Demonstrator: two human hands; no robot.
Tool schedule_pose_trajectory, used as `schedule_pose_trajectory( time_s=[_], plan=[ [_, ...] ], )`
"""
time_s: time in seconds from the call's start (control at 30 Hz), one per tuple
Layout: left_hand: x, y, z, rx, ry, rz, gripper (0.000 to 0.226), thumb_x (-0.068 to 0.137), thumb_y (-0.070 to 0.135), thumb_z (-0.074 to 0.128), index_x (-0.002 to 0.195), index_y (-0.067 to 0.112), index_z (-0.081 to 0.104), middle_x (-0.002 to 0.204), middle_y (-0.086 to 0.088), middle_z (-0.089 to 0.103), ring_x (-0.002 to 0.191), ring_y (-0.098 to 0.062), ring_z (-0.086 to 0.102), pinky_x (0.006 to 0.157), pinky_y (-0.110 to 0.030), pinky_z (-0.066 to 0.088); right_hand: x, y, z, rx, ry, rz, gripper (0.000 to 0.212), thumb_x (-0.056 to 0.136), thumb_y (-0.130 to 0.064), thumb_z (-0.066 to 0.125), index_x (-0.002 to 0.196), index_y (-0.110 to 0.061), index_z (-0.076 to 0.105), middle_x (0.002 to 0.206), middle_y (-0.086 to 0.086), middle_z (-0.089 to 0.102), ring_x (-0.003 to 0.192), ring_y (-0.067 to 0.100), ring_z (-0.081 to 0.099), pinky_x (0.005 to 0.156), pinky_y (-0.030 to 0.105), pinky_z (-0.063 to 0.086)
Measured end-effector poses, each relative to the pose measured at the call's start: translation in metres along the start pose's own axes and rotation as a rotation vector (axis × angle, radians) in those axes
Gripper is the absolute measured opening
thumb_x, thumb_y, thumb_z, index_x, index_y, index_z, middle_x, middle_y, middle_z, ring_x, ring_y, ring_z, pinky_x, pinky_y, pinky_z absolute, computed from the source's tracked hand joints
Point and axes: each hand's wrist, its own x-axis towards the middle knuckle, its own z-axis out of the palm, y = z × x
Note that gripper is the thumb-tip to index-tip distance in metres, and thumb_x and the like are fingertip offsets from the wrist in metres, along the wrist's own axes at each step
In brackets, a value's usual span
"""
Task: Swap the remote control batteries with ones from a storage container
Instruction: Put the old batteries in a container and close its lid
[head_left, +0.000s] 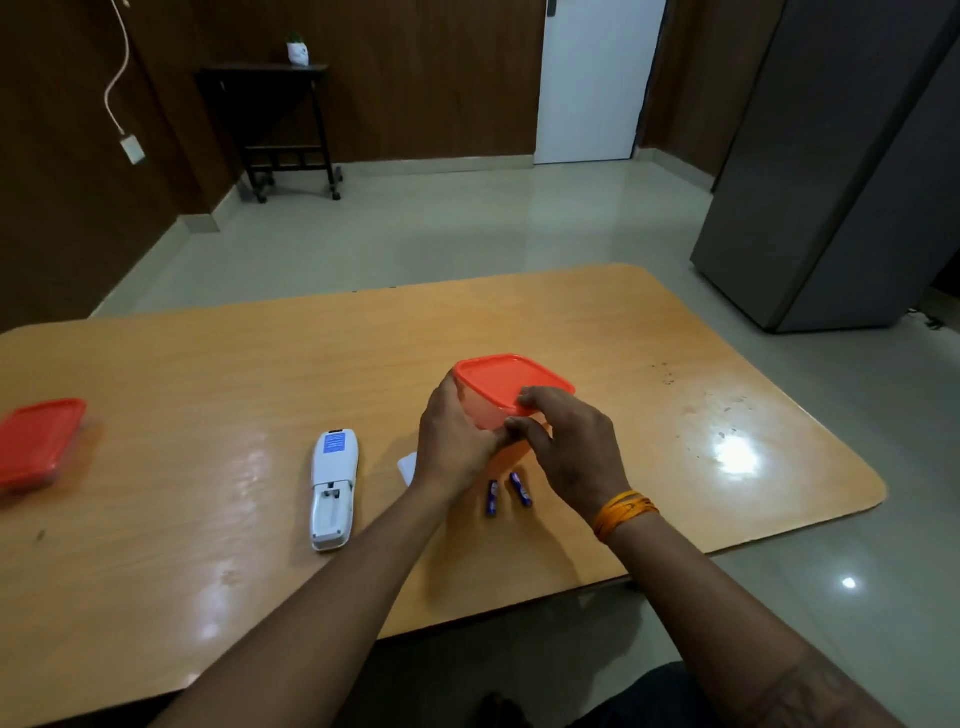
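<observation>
Both hands were at the storage container (511, 395) near the middle of the table (208, 364). The left hand (453, 441) held its side in a curled grip; the right hand (569, 441) pinched the orange lid (498, 376) edge. Two batteries (506, 491) lay just before it, the open remote (333, 488) to the left.

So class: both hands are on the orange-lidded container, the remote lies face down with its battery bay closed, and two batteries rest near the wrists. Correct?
Not quite. In the head view the remote lies with its battery bay open and empty, cover off. The rest stands: left hand and right hand on the container, two batteries beside them.
</observation>
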Motion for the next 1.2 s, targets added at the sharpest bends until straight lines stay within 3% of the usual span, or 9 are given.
schedule_pose_trajectory(
  time_s=[0.13, 0.4, 0.6, 0.73, 0.83, 1.0, 1.2],
  plan=[
    [0.001, 0.001, -0.003, 0.056, 0.02, 0.016, 0.112, 0.072, 0.054, 0.09, 0.161, 0.018, 0.033, 0.156, -0.005, 0.05, 0.141, -0.029, 0.05, 0.111, -0.043, 0.05, 0.001, -0.003, -0.008, 0.016, -0.006, -0.023, 0.026, 0.097, -0.024, 0.072, 0.119, -0.012, 0.075, 0.115, 0.009, 0.076, 0.103, 0.03, 0.072, 0.089, 0.046, 0.06],
    [0.007, 0.001, -0.015, 0.027, -0.01, 0.029, 0.111, 0.063, 0.054, 0.095, 0.155, 0.022, 0.042, 0.148, 0.0, 0.058, 0.134, -0.026, 0.056, 0.106, -0.041, 0.055, 0.024, -0.003, -0.017, 0.069, 0.033, 0.03, 0.024, 0.098, -0.031, 0.069, 0.108, -0.013, 0.08, 0.1, 0.006, 0.08, 0.088, 0.025, 0.074, 0.074, 0.043, 0.062],
    [0.012, 0.003, -0.017, 0.077, -0.025, 0.066, 0.112, 0.062, 0.056, 0.094, 0.155, 0.02, 0.042, 0.147, -0.002, 0.059, 0.132, -0.026, 0.057, 0.103, -0.042, 0.058, 0.028, 0.002, -0.017, 0.068, 0.062, 0.018, 0.034, 0.101, -0.039, 0.059, 0.106, -0.013, 0.078, 0.091, 0.005, 0.078, 0.077, 0.021, 0.071, 0.065, 0.041, 0.061],
    [0.011, 0.001, -0.018, 0.046, -0.013, 0.064, 0.11, 0.062, 0.051, 0.097, 0.153, 0.019, 0.045, 0.145, -0.002, 0.061, 0.124, -0.016, 0.057, 0.093, -0.026, 0.054, 0.036, 0.003, -0.018, 0.037, 0.168, 0.041, 0.025, 0.103, -0.032, 0.064, 0.101, -0.011, 0.077, 0.075, 0.003, 0.073, 0.062, 0.02, 0.064, 0.052, 0.037, 0.055],
    [0.01, 0.0, -0.019, 0.003, -0.014, 0.063, 0.104, 0.062, 0.044, 0.098, 0.151, 0.019, 0.049, 0.141, 0.0, 0.064, 0.115, -0.009, 0.054, 0.08, -0.012, 0.044, 0.047, 0.01, -0.024, 0.057, 0.228, 0.073, 0.025, 0.104, -0.032, 0.063, 0.105, -0.011, 0.076, 0.08, 0.007, 0.075, 0.065, 0.023, 0.067, 0.053, 0.037, 0.056],
    [0.016, 0.001, -0.017, 0.006, -0.029, 0.061, 0.106, 0.063, 0.046, 0.097, 0.152, 0.017, 0.046, 0.143, -0.002, 0.062, 0.127, -0.021, 0.06, 0.087, -0.024, 0.051, 0.038, 0.019, -0.011, 0.035, 0.153, 0.111, 0.026, 0.093, -0.012, 0.075, 0.118, -0.009, 0.074, 0.109, 0.008, 0.077, 0.094, 0.024, 0.073, 0.082, 0.042, 0.064],
    [0.018, -0.008, -0.015, 0.006, -0.03, 0.024, 0.106, 0.056, 0.051, 0.098, 0.145, 0.018, 0.05, 0.134, 0.002, 0.066, 0.119, -0.019, 0.062, 0.089, -0.03, 0.055, 0.035, 0.032, -0.007, 0.035, 0.226, 0.187, 0.012, 0.101, -0.019, 0.067, 0.108, -0.009, 0.07, 0.09, 0.01, 0.076, 0.075, 0.028, 0.07, 0.064, 0.037, 0.058]
  ],
)
